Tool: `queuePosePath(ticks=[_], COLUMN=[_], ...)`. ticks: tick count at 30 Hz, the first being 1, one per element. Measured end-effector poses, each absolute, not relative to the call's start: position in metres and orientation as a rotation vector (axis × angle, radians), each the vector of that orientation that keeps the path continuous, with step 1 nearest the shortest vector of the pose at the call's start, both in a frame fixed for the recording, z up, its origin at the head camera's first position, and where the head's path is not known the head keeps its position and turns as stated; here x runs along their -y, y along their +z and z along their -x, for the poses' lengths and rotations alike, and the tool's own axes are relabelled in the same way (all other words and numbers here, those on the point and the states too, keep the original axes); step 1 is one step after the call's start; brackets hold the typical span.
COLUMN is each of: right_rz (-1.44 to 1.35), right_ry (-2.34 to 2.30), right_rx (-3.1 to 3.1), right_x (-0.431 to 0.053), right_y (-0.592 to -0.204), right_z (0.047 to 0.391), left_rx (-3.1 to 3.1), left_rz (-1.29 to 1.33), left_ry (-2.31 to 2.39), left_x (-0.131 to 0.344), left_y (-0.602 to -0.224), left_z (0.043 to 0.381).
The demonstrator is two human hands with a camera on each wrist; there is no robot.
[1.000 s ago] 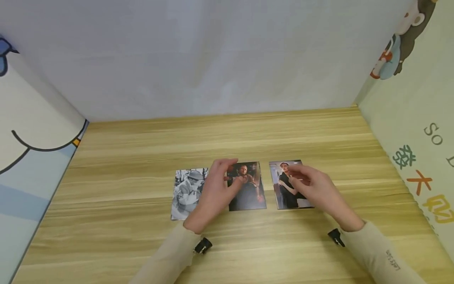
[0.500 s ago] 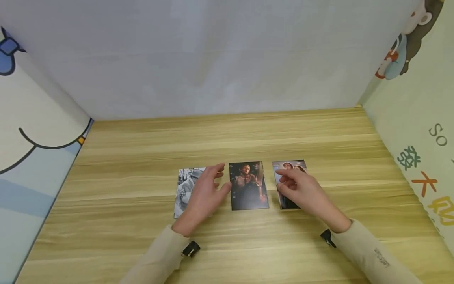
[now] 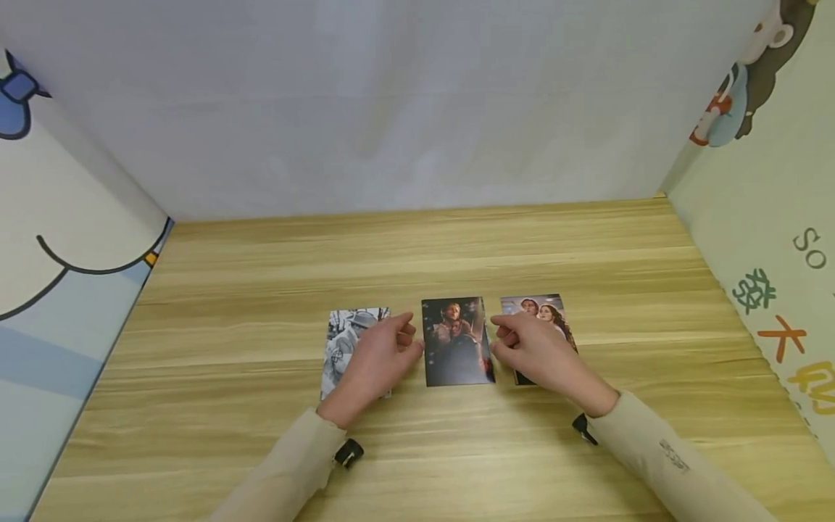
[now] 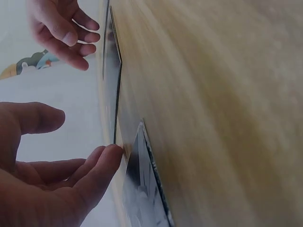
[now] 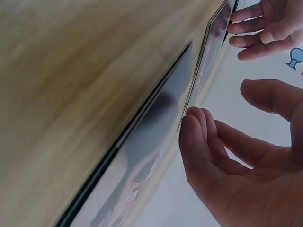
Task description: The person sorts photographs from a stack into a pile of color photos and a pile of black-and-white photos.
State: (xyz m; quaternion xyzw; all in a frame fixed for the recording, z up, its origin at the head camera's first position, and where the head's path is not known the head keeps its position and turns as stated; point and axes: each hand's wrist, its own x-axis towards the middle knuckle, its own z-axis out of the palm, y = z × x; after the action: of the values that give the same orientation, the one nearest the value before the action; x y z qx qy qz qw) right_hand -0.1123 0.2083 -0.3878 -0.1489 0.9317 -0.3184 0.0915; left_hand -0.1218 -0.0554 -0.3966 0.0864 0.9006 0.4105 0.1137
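Note:
Three photo cards lie flat in a row in the head view. The middle card (image 3: 459, 359) shows a dark picture of a couple. At its left edge are the fingertips of my left hand (image 3: 373, 362), which overlaps the black-and-white card (image 3: 339, 344). My right hand (image 3: 544, 357) reaches over the right card (image 3: 554, 313), fingertips beside the middle card's right edge. Both hands have loosely bent fingers with a gap to the thumb and hold nothing. The left wrist view shows the left fingertips (image 4: 113, 153) close to the middle card's near edge.
The cards rest on a wood-grain table (image 3: 417, 254). A pale wall (image 3: 391, 109) rises behind it, and printed panels stand at left and right. Black clips (image 3: 349, 453) sit at both sleeve cuffs.
My right hand has moved left, from over the right card to the middle card's right side. My left hand has drawn back left off the middle card, uncovering it.

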Motion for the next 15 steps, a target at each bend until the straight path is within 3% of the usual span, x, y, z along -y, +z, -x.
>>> queuePosePath(ticks=[6,15], right_rz=[0.374,0.373], right_ry=[-0.886,-0.846], right_rx=[-2.747,-2.694], right_x=[-0.197,-0.195], right_y=[-0.393,-0.394], right_z=[0.128,0.134], left_rx=[-2.602,-2.609], left_rz=[-0.301,-0.297], left_ry=[1.163,1.119], left_x=[0.061,0.056], left_y=[-0.406,-0.406], left_z=[0.144,0.146])
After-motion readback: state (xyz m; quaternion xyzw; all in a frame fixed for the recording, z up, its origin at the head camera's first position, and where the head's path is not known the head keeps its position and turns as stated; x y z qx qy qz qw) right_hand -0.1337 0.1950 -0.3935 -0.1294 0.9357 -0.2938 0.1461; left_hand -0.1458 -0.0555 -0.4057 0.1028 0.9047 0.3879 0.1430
